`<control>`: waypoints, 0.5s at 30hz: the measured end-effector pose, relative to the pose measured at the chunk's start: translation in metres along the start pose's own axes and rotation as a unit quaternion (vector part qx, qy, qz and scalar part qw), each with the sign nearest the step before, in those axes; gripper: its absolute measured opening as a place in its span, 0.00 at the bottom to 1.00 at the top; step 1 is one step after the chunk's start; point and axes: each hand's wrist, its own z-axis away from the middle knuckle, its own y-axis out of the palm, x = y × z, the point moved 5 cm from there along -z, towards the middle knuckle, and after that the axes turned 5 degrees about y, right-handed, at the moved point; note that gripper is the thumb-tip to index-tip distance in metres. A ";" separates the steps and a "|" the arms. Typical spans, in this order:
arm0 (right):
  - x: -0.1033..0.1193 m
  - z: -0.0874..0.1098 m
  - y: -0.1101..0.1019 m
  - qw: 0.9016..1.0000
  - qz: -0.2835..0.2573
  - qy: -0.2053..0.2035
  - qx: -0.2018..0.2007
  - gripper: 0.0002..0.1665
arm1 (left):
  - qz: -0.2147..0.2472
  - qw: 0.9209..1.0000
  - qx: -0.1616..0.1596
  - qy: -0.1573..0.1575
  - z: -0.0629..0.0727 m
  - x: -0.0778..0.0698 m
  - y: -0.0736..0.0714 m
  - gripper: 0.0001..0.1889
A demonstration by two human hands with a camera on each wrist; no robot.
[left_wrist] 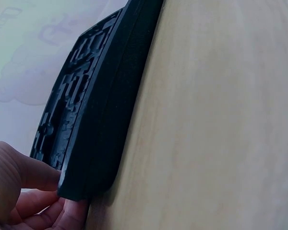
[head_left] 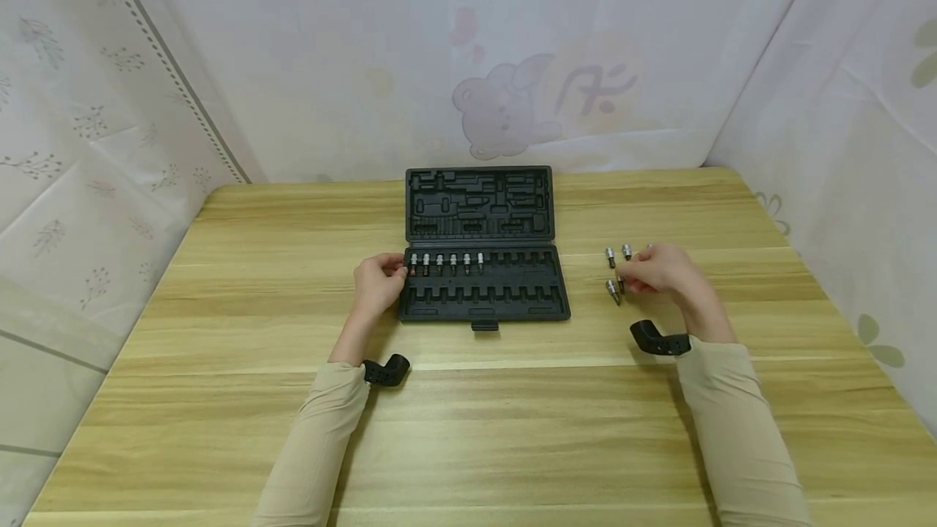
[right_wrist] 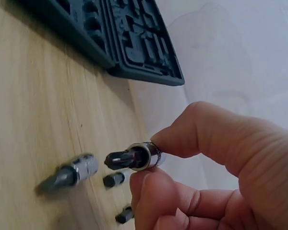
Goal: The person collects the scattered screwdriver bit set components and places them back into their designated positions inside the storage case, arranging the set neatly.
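Note:
A black plastic socket case (head_left: 505, 318) lies unfolded on the table, its moulded lid (head_left: 479, 222) at the back. Several silver-topped bit sockets (head_left: 440, 261) fill the left part of the case's upper row. My left hand (head_left: 376, 285) grips the case's left edge, thumb on top and fingers curled below in the left wrist view. Right of the case, my right hand (head_left: 662, 267) pinches a bit socket (right_wrist: 146, 155) between thumb and forefinger. Its dark cross-shaped tip points away from the fingers. A loose bit socket (right_wrist: 69, 173) with a dark tip lies near the held one.
More loose bit sockets (head_left: 611, 257) lie on the wooden table (head_left: 512, 429) around the right hand, some partly hidden by it. Slots in the case's lower row (head_left: 476, 295) hold nothing. A printed curtain (head_left: 351, 63) hangs behind the table.

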 end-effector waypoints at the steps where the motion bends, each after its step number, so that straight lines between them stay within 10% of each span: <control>1: 0.002 0.000 0.001 1.000 -0.003 -0.002 0.002 0.12 | 0.001 1.000 0.000 -0.001 0.000 0.000 0.000 0.12; 15: 0.020 -0.004 0.011 0.999 -0.027 -0.016 0.004 0.13 | 0.001 1.000 0.000 0.002 -0.001 0.002 0.001 0.12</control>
